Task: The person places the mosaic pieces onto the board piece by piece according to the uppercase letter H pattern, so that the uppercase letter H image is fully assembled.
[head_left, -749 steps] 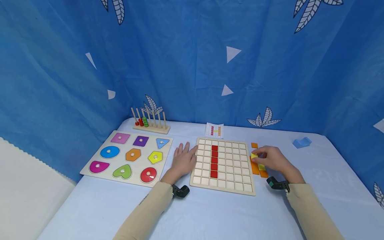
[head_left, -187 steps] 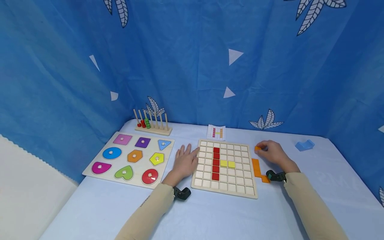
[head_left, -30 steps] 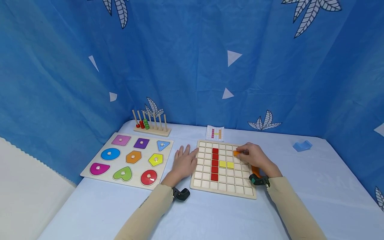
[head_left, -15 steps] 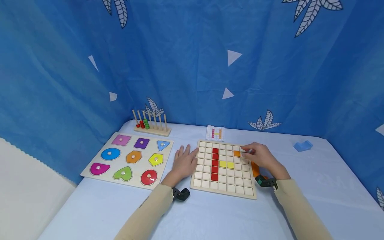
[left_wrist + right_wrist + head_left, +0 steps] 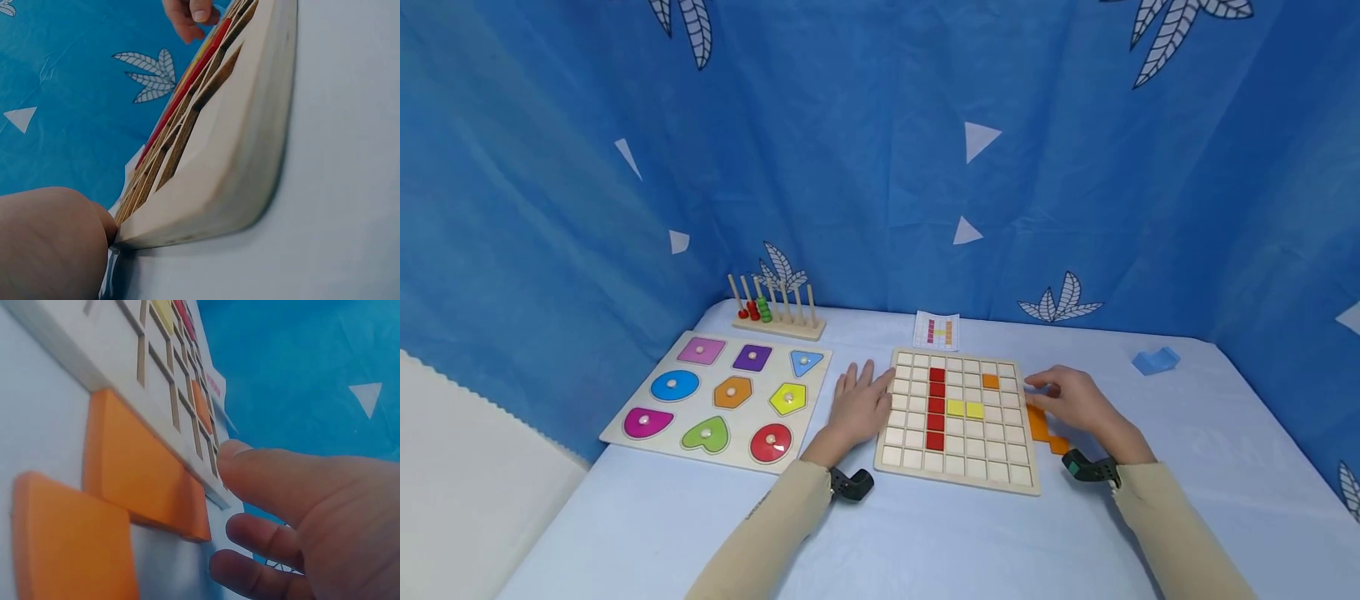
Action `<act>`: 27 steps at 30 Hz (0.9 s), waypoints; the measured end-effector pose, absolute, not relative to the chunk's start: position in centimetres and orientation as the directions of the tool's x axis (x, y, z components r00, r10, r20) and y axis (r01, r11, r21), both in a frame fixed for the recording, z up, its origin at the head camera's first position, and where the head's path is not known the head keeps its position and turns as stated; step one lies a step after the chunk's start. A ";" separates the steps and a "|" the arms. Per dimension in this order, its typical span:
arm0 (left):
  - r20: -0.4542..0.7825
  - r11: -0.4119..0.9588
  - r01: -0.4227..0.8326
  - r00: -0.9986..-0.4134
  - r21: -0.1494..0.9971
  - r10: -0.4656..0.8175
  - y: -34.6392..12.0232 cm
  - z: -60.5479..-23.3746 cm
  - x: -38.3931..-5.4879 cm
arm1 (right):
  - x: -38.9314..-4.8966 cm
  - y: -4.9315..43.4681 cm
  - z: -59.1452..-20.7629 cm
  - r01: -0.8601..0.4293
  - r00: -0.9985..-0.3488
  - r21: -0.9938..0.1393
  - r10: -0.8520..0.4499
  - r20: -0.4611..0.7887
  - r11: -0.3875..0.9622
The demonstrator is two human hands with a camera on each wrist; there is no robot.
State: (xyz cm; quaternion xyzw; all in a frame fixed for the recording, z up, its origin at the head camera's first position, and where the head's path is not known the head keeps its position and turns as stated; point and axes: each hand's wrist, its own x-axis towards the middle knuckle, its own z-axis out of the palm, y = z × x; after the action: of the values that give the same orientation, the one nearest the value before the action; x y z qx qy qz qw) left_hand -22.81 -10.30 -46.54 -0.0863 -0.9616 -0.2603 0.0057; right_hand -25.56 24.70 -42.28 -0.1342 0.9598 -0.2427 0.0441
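A wooden grid board lies on the table, with a column of several red square tiles, two yellow tiles and one orange tile in its cells. At the board's left edge rests my left hand, fingers spread, the index finger touching the rim. My right hand is just off the right edge, above loose orange tiles and partly hiding them. In the right wrist view, thumb and fingers are apart with nothing between them, beside an orange tile lying against the board.
A shape puzzle board with knobbed pieces lies to the left. Behind it stands a wooden peg rack with red and green beads. A pattern card lies behind the grid board. A blue block sits at the back right.
Since the earliest frame, two yellow tiles and an orange tile have gone into the grid. My right hand let go of the orange tile and moved right, off the board. My left hand stayed.
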 end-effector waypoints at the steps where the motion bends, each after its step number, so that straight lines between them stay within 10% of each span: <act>1: 0.059 0.849 0.172 -0.985 0.500 0.165 -10.3 -46.5 -22.8 | -25.5 24.8 -42.4 -0.240 -0.960 -0.474 -0.281 -0.015 0.847; 27: 0.062 0.849 0.172 -0.985 0.500 0.163 -10.3 -46.7 -23.0 | -25.8 25.7 -44.0 -0.273 -0.958 -0.460 -0.283 0.050 0.845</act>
State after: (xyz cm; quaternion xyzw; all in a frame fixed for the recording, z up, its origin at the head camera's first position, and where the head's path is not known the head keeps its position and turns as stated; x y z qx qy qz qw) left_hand -23.02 -10.35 -46.71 -0.0871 -0.9615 -0.2606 0.0086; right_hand -25.75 25.75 -44.03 -0.1448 0.9604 -0.2379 0.0096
